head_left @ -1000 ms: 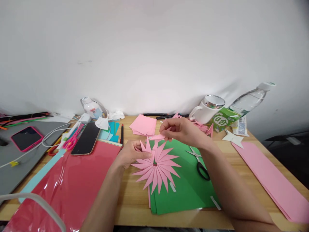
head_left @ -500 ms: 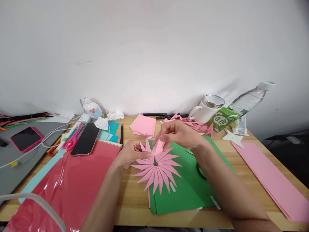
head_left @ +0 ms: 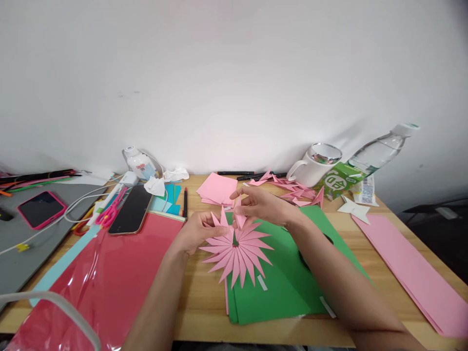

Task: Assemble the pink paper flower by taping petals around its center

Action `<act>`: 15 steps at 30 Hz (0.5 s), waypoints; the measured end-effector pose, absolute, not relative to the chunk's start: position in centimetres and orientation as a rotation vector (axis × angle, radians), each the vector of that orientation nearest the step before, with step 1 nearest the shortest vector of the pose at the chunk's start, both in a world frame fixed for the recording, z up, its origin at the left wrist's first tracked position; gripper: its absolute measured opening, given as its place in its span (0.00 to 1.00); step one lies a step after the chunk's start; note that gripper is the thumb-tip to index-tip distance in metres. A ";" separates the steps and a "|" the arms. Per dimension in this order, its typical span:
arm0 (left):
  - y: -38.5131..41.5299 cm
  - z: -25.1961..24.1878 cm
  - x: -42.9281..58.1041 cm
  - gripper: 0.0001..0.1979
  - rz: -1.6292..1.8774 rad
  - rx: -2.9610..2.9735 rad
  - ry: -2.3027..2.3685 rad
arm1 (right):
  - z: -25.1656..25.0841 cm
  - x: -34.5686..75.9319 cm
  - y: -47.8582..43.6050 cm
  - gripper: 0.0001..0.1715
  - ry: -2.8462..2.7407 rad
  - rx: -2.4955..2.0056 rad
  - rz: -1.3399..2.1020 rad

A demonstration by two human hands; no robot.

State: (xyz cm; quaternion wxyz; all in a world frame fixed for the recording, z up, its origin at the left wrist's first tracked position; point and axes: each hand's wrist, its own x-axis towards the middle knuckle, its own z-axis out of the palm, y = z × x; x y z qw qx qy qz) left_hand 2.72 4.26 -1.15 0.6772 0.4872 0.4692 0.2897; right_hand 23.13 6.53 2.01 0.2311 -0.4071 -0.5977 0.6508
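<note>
A pink folded-paper star (head_left: 243,256) with many pointed spikes and a small central hole hangs over the left part of the green paper stack (head_left: 288,287). My left hand (head_left: 199,231) is closed on the star's upper left, thumb across its spikes. Just above the hole my right hand (head_left: 256,207) pinches a pink folded paper piece (head_left: 239,214) by its upper part. That piece points down close to a gap in the ring; I cannot tell whether it touches the star. The fingers partly cover it.
Behind the hands lie pink paper squares (head_left: 217,187) and loose folded pieces (head_left: 292,190). A mug (head_left: 314,163), green carton (head_left: 341,180) and bottle (head_left: 380,151) stand back right. A phone (head_left: 131,209), pink scissors (head_left: 111,207) and red sheet (head_left: 135,273) lie left; pink strips (head_left: 409,268) right.
My right hand has shifted slightly left and down, and its fingers have turned around the pink piece, which now hangs steeper. The left hand still grips the star, which has barely moved.
</note>
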 end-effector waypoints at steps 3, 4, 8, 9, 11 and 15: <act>4.3 -1.3 2.7 0.16 0.658 1.091 1.066 | 2.1 23.2 6.6 0.22 -1.632 -1.136 1.725; 4.3 -1.4 2.6 0.16 0.661 1.092 1.067 | 2.1 23.1 6.6 0.23 -1.623 -1.141 1.690; 4.3 -1.1 2.7 0.16 0.668 1.093 1.062 | 2.0 22.7 6.6 0.22 -1.569 -1.128 1.749; 4.2 -1.0 2.8 0.16 0.668 1.090 1.063 | 1.9 22.6 6.6 0.21 -1.552 -1.122 1.789; 4.2 -0.8 2.8 0.16 0.673 1.081 1.071 | 1.7 22.5 6.7 0.20 -1.524 -1.120 1.844; 4.2 -0.8 2.7 0.15 0.668 1.057 1.072 | 1.3 22.5 6.7 0.20 -1.512 -1.128 1.910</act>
